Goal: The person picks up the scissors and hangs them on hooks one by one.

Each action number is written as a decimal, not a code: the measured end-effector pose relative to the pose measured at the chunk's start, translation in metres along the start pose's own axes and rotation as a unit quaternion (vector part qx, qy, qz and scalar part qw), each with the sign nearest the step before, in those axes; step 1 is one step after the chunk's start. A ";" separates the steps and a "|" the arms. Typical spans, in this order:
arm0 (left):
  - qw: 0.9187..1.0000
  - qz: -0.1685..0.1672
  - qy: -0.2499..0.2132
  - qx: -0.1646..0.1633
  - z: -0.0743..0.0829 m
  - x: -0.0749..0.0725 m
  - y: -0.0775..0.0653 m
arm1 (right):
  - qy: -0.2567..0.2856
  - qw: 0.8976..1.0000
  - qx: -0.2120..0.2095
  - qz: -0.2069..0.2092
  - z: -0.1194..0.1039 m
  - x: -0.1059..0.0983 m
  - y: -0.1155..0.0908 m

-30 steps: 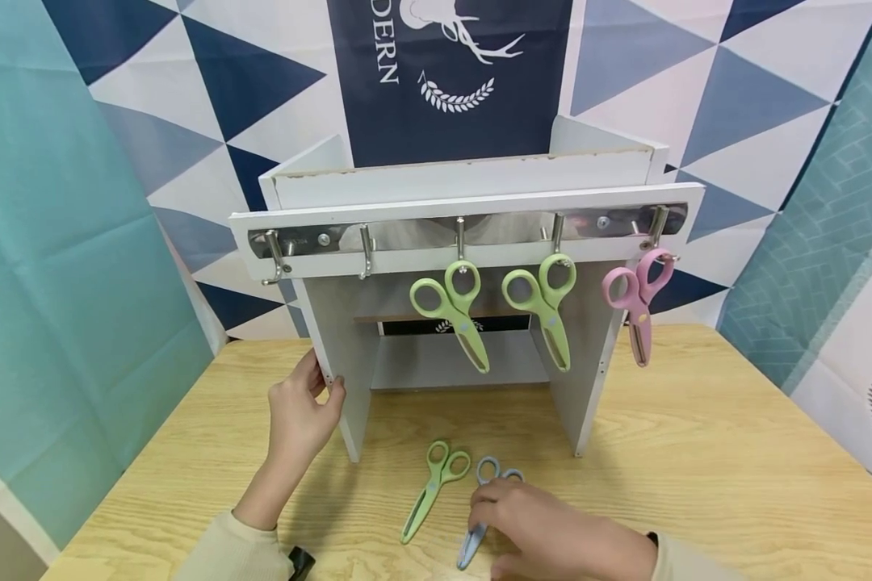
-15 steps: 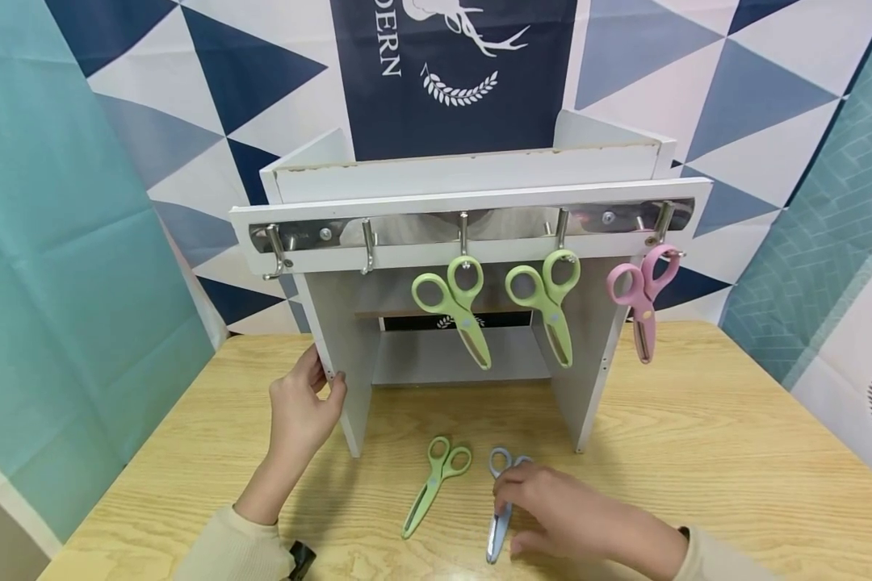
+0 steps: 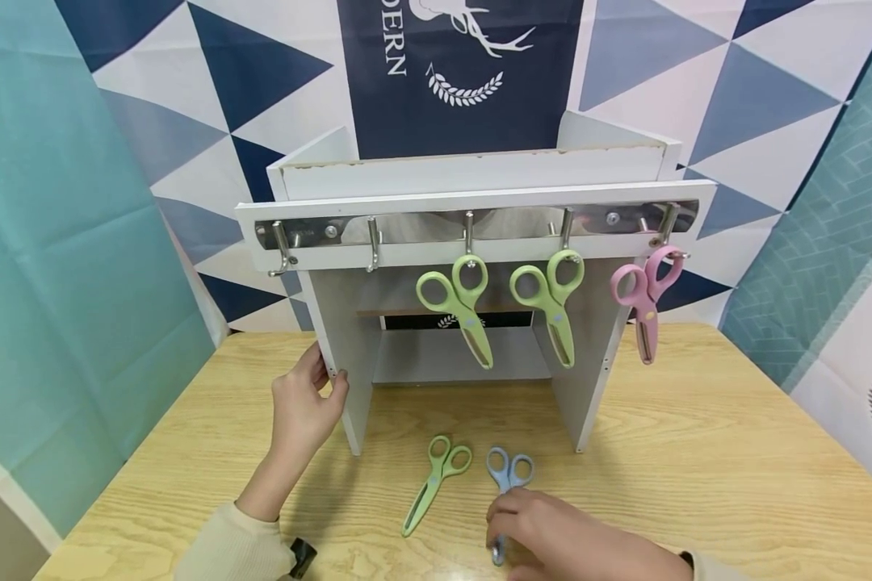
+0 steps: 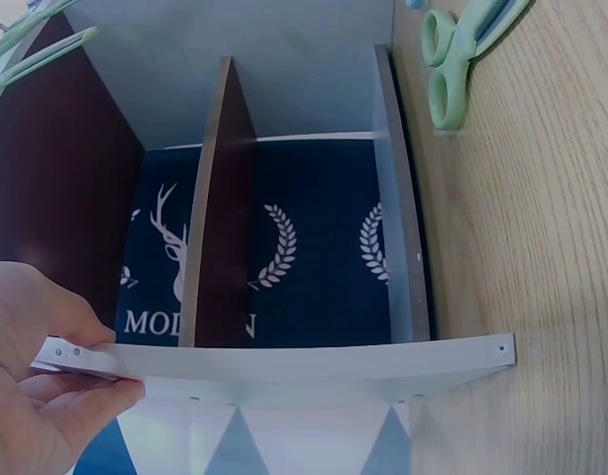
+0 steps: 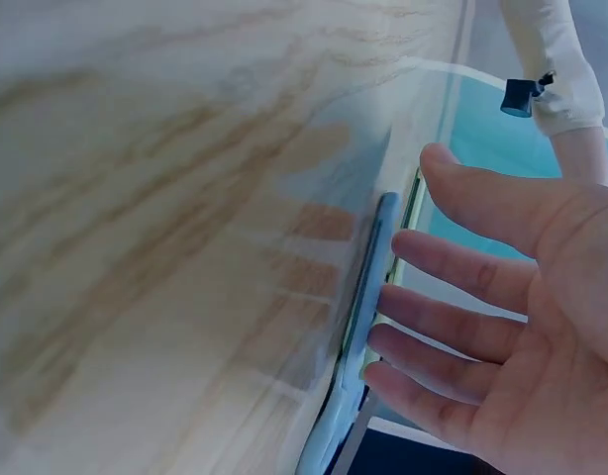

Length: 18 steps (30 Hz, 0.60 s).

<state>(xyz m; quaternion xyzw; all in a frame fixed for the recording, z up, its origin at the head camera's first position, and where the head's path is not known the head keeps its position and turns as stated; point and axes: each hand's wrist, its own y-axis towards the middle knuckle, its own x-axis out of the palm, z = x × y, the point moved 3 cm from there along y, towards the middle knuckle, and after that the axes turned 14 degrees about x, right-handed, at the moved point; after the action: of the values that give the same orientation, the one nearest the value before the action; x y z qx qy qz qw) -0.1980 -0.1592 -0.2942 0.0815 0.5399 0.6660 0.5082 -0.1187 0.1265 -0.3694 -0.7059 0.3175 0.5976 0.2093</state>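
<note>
My left hand (image 3: 303, 410) grips the front edge of the left side panel of a white shelf unit (image 3: 341, 343), thumb on the inner side. In the left wrist view, its thumb and fingers pinch the panel's edge (image 4: 284, 362). My right hand (image 3: 545, 528) is over the lower part of a pair of blue scissors (image 3: 506, 478) on the table; the handle loops show. The right wrist view has its fingers extended beside the blue scissors (image 5: 358, 307), not curled round them; whether they touch is unclear. Left of these lie green scissors (image 3: 433, 480).
A metal hook rail (image 3: 407, 234) crosses the shelf's front. Two green pairs (image 3: 467, 311) and a pink pair of scissors (image 3: 646, 311) hang from it; its two left hooks (image 3: 374, 246) hold nothing. Patterned cloth (image 3: 276, 73) covers the wall behind the wooden table (image 3: 698, 452).
The blue scissors have shifted right and turned so their handles point more directly at the shelf. My right hand has drawn back, uncovering both loops. My left hand keeps its grip.
</note>
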 end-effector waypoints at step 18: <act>1.000 -0.003 -0.002 -0.005 0.000 0.001 0.000 | 0.091 0.990 0.100 -0.038 0.026 -0.011 -0.019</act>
<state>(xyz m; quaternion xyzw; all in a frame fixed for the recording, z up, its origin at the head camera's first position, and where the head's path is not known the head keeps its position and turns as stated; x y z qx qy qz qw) -0.1981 -0.1588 -0.2946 0.0793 0.5356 0.6672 0.5116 -0.1244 0.1599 -0.3653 -0.7445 0.3661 0.4877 0.2718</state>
